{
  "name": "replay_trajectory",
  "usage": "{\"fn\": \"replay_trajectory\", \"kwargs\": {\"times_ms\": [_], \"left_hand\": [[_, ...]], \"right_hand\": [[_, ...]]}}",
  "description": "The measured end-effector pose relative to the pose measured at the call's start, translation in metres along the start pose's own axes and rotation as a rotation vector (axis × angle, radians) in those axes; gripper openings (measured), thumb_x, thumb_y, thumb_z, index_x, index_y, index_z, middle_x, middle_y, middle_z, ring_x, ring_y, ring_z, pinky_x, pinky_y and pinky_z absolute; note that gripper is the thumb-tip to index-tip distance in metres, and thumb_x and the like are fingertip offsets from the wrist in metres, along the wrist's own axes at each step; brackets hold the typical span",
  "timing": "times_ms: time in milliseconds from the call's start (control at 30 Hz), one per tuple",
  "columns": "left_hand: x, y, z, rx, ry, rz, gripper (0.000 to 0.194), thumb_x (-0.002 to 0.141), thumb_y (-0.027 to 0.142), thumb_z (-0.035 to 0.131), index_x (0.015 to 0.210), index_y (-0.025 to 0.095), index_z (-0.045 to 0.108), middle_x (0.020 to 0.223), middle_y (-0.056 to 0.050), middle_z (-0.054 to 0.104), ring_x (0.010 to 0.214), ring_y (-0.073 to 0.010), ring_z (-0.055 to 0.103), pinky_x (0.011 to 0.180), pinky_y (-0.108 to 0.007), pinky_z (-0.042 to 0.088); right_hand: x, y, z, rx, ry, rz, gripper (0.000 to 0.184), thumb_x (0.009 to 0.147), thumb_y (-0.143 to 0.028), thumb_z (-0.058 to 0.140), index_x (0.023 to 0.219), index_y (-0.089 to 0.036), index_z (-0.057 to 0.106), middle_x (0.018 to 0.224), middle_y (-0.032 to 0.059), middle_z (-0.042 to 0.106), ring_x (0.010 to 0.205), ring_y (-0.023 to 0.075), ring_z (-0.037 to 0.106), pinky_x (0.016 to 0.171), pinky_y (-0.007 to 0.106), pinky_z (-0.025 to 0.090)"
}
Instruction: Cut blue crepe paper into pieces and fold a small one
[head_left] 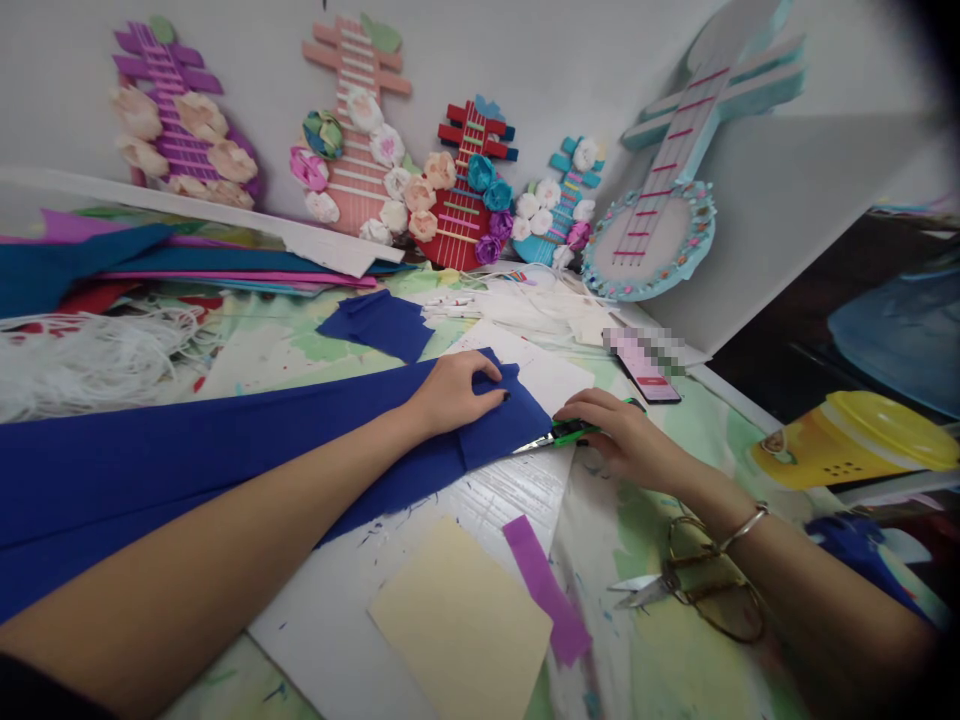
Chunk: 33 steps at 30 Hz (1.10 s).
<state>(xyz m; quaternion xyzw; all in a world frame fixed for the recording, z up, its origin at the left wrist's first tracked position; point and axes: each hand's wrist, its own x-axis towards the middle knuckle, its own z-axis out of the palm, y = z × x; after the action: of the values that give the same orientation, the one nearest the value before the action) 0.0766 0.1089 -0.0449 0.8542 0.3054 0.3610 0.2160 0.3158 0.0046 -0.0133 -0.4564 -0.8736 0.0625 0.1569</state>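
Note:
A long strip of dark blue crepe paper [247, 430] runs in from the left edge, its right end folded over into layers. My left hand [454, 392] rests on that folded end with curved fingers, holding it down against a white board [442, 520] marked with many cut lines. In my right hand [622, 435] is a green and black utility knife [568, 430], gripped by its handle. The metal blade reaches the lower right edge of the blue paper. A separate blue crepe piece [382, 322] lies just behind the strip.
Near me lie a cream paper square [465, 620], a purple strip [547, 590] and open scissors [667, 585] under my right forearm. A phone [646, 368] and yellow cup [855, 440] are at right. White cords [112, 355] lie left; several decorated instrument models, including a red one [457, 225], stand behind.

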Motion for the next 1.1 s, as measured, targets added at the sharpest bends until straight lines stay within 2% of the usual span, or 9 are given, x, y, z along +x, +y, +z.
{"fn": "replay_trajectory", "kwargs": {"times_ms": [100, 367, 767, 1100], "left_hand": [[-0.003, 0.005, 0.002, 0.082, -0.085, 0.041, 0.024, 0.071, 0.03, 0.07, 0.086, 0.014, 0.063, 0.093, -0.01, 0.067, 0.089, -0.0252, 0.061, 0.084, -0.041, 0.049], [-0.006, 0.011, 0.001, 0.226, -0.199, 0.093, 0.03, 0.071, 0.035, 0.068, 0.092, 0.017, 0.054, 0.099, -0.01, 0.059, 0.095, -0.0266, 0.053, 0.086, -0.042, 0.046], [-0.006, 0.007, 0.005, 0.251, -0.219, 0.042, 0.043, 0.072, 0.038, 0.068, 0.103, 0.015, 0.049, 0.106, -0.013, 0.056, 0.1, -0.0286, 0.052, 0.088, -0.044, 0.044], [-0.005, 0.005, 0.007, 0.249, -0.223, 0.031, 0.045, 0.073, 0.039, 0.069, 0.105, 0.013, 0.05, 0.109, -0.014, 0.056, 0.103, -0.029, 0.051, 0.09, -0.043, 0.043]], "right_hand": [[-0.004, 0.0, 0.0, -0.002, -0.011, 0.013, 0.051, 0.069, 0.005, 0.043, 0.111, -0.019, 0.057, 0.106, 0.0117, 0.058, 0.097, 0.025, 0.058, 0.082, 0.041, 0.05], [-0.007, -0.007, 0.004, -0.002, -0.003, 0.03, 0.052, 0.071, 0.004, 0.043, 0.114, -0.021, 0.057, 0.104, 0.0104, 0.059, 0.096, 0.0238, 0.058, 0.082, 0.04, 0.05], [-0.022, -0.012, 0.007, -0.014, 0.026, 0.063, 0.044, 0.076, 0.0, 0.043, 0.113, -0.02, 0.056, 0.105, 0.0122, 0.059, 0.096, 0.0253, 0.058, 0.08, 0.041, 0.051], [-0.028, -0.009, 0.004, -0.02, 0.062, 0.102, 0.045, 0.073, 0.001, 0.045, 0.111, -0.02, 0.058, 0.105, 0.0116, 0.059, 0.094, 0.0254, 0.058, 0.08, 0.041, 0.051]]}}
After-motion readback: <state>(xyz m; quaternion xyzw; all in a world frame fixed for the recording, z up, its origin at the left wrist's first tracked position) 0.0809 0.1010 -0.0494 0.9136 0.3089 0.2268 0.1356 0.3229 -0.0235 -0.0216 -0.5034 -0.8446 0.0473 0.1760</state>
